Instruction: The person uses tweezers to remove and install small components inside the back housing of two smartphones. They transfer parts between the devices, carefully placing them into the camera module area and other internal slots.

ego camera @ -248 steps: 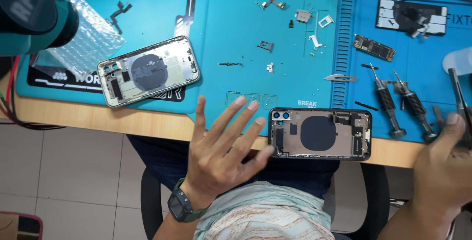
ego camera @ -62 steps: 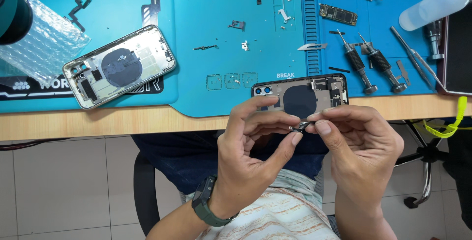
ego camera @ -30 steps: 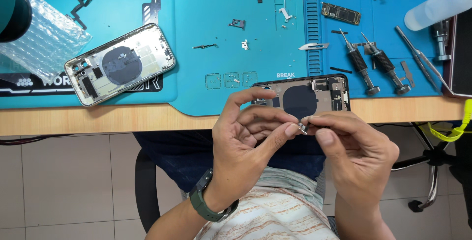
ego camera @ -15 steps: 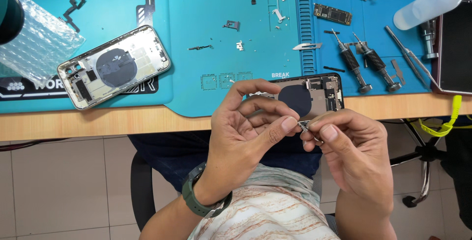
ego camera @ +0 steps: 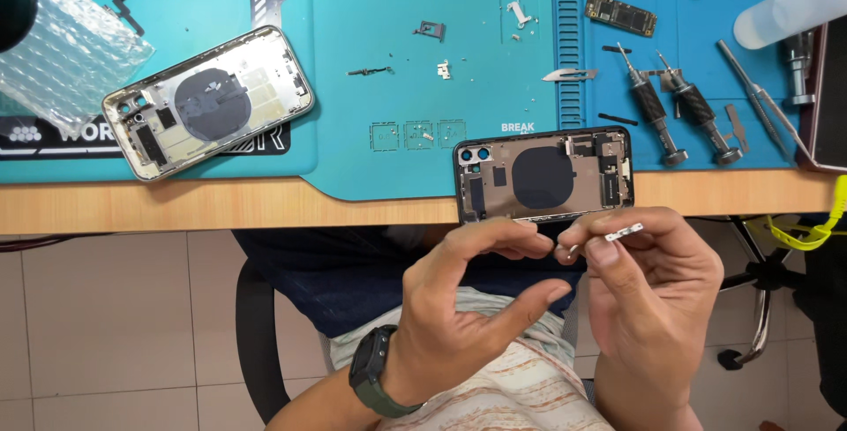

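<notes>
My right hand (ego camera: 657, 303) pinches a small silver metal strip (ego camera: 623, 234) between thumb and forefinger, held over my lap just below the table edge. My left hand (ego camera: 472, 312), with a dark watch on the wrist, is beside it with fingers spread. Its forefinger tip is close to the strip's left end, and the thumb is apart below. Just above both hands, a dark opened phone housing (ego camera: 543, 175) lies at the table's front edge, half on the blue mat (ego camera: 371, 7). A second, silver opened housing (ego camera: 207, 100) lies at the left on the mat.
Two dark-handled screwdrivers (ego camera: 655, 112) (ego camera: 699, 113), tweezers (ego camera: 760, 106) and a clear bottle (ego camera: 790, 6) lie at the right. A small circuit board (ego camera: 620, 14) and several tiny parts dot the mat. Bubble wrap (ego camera: 57, 56) sits far left. A yellow cable (ego camera: 812, 230) hangs at the right.
My left hand has let go of the small strip and opened its fingers. My right hand still pinches the strip. The view has shifted slightly.
</notes>
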